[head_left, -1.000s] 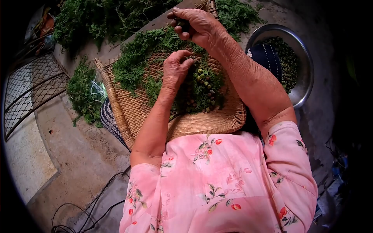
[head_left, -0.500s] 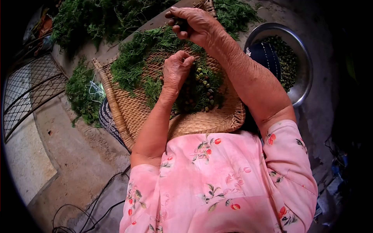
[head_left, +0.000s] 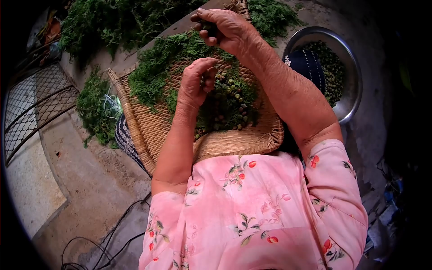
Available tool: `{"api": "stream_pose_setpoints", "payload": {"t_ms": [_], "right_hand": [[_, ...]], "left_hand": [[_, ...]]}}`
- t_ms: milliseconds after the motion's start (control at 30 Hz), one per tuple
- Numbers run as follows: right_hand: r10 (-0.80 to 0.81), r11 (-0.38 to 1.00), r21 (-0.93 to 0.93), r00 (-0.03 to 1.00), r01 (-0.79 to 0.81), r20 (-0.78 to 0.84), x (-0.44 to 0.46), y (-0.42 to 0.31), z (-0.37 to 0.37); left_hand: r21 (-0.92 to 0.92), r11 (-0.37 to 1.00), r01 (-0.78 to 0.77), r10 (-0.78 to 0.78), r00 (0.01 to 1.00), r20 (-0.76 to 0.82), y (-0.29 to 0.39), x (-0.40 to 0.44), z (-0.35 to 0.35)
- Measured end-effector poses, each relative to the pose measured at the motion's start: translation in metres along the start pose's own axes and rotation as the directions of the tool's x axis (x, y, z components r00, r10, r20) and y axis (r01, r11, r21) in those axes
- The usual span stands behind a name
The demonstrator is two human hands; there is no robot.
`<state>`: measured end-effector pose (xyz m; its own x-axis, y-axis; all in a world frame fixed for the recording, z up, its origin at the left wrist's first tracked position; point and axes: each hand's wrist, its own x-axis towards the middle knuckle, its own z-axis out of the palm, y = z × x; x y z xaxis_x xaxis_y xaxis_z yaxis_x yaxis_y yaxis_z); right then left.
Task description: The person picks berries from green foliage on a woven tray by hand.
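Finds the fruits [head_left: 238, 96] at the centre of the frame, strewn among sprigs [head_left: 229, 110] on the tray [head_left: 148, 130]. Runs downward as a ragged strip, with a long axis leaning slightly toward the lower right. Lies just right of the left hand [head_left: 197, 81], a little below its fingertips in the frame — nearer to that hand than to the right hand [head_left: 227, 30], up at top centre.

Curls the left hand loosely, with the upper finger reaching toward the right and the others folded inward; shows dark shade beneath them, so cannot tell whether anything is held there. Bends the right hand's fingers around a dark handful [head_left: 209, 29] — too shaded to tell fruit from leaf — with the thumb stretched along the top. Stands well apart from the strip there, above it in the frame, and near but not touching the other hand.

Shows a bowl [head_left: 356, 85] at right, with small green pieces [head_left: 330, 85] inside, and piled greenery [head_left: 117, 22] across the upper left.
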<state>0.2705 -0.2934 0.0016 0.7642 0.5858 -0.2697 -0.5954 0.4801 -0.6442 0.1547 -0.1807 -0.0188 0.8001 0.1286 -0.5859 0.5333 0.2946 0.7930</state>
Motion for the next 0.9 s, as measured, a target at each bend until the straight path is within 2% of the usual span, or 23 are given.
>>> {"api": "stream_pose_setpoints", "payload": {"t_ms": [67, 133, 200, 267, 333, 367, 400, 433, 467, 533, 600, 767, 833, 867, 900], "right_hand": [[0.025, 1.000, -0.017, 1.000, -0.025, 0.017, 0.001, -0.002, -0.001], [0.054, 0.998, -0.035, 0.998, -0.053, 0.028, 0.000, -0.003, 0.000], [0.009, 1.000, 0.010, 1.000, -0.009, 0.005, -0.002, -0.004, 0.002], [0.015, 1.000, 0.012, 1.000, -0.015, 0.004, -0.002, -0.003, 0.002], [0.010, 1.000, 0.010, 1.000, -0.010, 0.000, -0.001, -0.002, 0.001], [0.010, 1.000, 0.010, 1.000, -0.010, 0.001, -0.001, -0.002, 0.001], [0.011, 1.000, 0.013, 1.000, -0.011, -0.004, -0.001, -0.003, 0.001], [0.012, 1.000, 0.017, 1.000, -0.012, -0.009, -0.002, -0.003, 0.002], [0.013, 1.000, 0.017, 1.000, -0.013, -0.009, 0.003, 0.000, 0.000], [0.014, 0.999, 0.037, 0.999, -0.015, 0.035, 0.014, 0.007, -0.004], [0.014, 0.999, 0.042, 0.999, -0.016, 0.038, 0.018, 0.011, -0.008], [0.008, 1.000, 0.030, 0.999, -0.010, 0.047, 0.014, 0.008, -0.006], [0.015, 1.000, 0.003, 1.000, -0.015, -0.016, -0.002, -0.004, 0.003], [0.013, 1.000, 0.004, 1.000, -0.013, -0.017, -0.003, -0.004, 0.003], [0.012, 1.000, 0.009, 1.000, -0.012, -0.018, -0.003, -0.004, 0.003]], "left_hand": [[-0.371, 0.927, 0.063, -0.016, 0.992, 0.128, 0.000, 0.000, -0.009], [-0.440, 0.895, 0.077, -0.021, 0.991, 0.131, 0.006, -0.006, -0.009], [-0.548, 0.835, 0.053, -0.051, 0.999, 0.019, 0.013, -0.014, -0.006], [-0.547, 0.836, 0.038, -0.026, 0.999, 0.031, 0.004, -0.005, -0.031], [-0.169, 0.985, 0.033, -0.011, 0.991, 0.131, 0.009, -0.005, -0.042], [0.183, 0.983, -0.023, 0.031, 0.999, -0.042, 0.004, -0.007, -0.040], [0.183, 0.983, -0.022, 0.031, 0.999, -0.043, 0.000, -0.006, -0.041], [0.494, 0.864, -0.099, 0.135, 0.990, -0.037, -0.006, -0.003, -0.044], [0.750, 0.643, -0.155, 0.231, 0.973, 0.003, -0.010, -0.001, -0.045], [0.751, 0.651, -0.113, 0.194, 0.981, -0.021, -0.012, -0.005, -0.038], [0.888, 0.439, -0.136, 0.270, 0.963, 0.013, -0.017, -0.006, -0.033], [0.875, 0.454, -0.169, 0.315, 0.949, 0.020, -0.020, -0.004, -0.031], [0.721, 0.660, -0.210, 0.289, 0.957, 0.015, -0.016, -0.003, -0.032], [0.535, 0.843, -0.051, 0.111, 0.991, -0.081, -0.013, -0.007, -0.034], [0.353, 0.935, -0.026, 0.056, 0.996, -0.073, -0.011, -0.006, -0.039]]}}
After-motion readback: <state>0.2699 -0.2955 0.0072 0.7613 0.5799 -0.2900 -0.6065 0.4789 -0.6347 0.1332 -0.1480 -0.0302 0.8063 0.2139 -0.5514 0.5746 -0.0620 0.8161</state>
